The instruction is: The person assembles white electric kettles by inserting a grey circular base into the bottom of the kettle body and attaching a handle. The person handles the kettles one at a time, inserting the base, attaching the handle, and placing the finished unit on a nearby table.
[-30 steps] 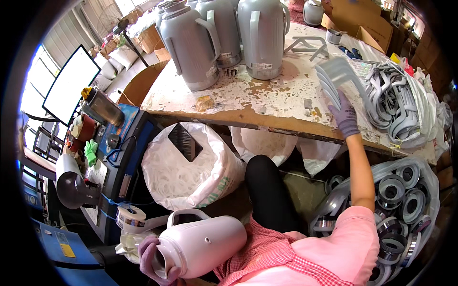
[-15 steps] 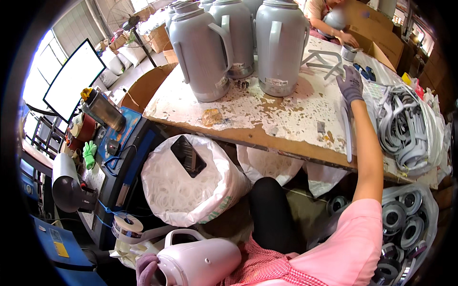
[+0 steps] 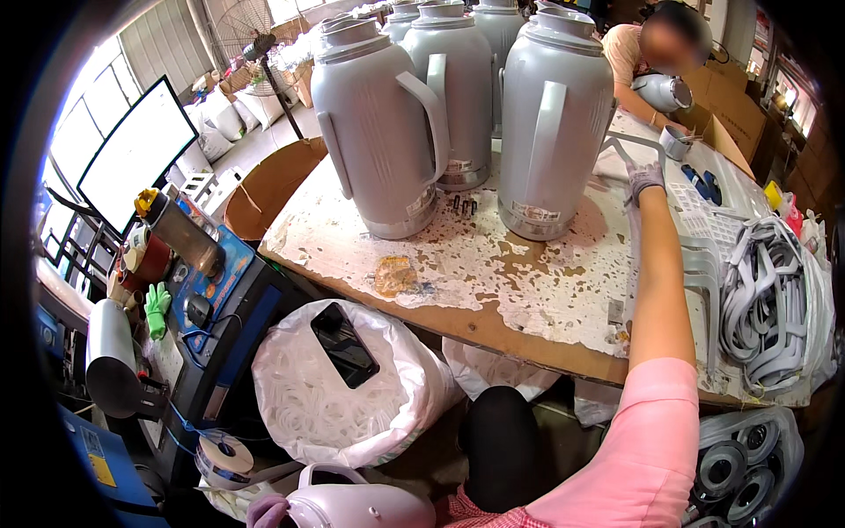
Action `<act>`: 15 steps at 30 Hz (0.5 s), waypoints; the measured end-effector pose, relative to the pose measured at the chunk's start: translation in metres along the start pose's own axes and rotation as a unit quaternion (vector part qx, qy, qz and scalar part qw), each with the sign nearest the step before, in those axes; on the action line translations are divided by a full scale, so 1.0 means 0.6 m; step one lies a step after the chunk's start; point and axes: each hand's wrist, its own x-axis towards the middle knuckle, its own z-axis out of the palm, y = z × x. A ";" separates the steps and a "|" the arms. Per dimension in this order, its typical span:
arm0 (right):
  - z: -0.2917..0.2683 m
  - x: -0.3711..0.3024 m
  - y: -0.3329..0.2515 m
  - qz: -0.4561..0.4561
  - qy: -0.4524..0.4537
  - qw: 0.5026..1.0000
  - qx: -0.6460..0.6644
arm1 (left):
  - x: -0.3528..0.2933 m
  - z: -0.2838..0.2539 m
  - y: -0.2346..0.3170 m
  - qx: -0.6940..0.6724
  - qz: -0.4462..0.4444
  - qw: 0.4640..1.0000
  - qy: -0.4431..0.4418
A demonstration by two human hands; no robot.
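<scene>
My right arm reaches across the table, and my gloved right hand [image 3: 645, 179] closes on one of the loose grey plastic handles [image 3: 656, 146] near the far right side. At the lower edge, my gloved left hand [image 3: 267, 512] grips the neck of a pale pinkish-grey thermos flask [image 3: 361, 506] lying on its side across my lap. Much of that flask and hand is cut off by the picture's edge. Several grey flasks stand upright on the table, the nearest being a left flask [image 3: 374, 132] and a right flask [image 3: 553, 132].
More handles fill a clear bag [image 3: 766, 308] at the table's right end. Below stands a white sack [image 3: 282, 422] of clear rings with a phone [image 3: 344, 345] on top. Ring-shaped parts [image 3: 722, 466] lie lower right. A co-worker [image 3: 623, 57] handles another flask across the table.
My right hand has gone from spread fingers beside the loose handles to closing on one. The view has shifted, and the flask in my lap now sits lower in the picture.
</scene>
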 end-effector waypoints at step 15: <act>-0.020 -0.409 0.234 -0.162 0.365 0.883 0.248 | -0.064 -0.012 -0.002 -0.043 0.067 0.997 0.011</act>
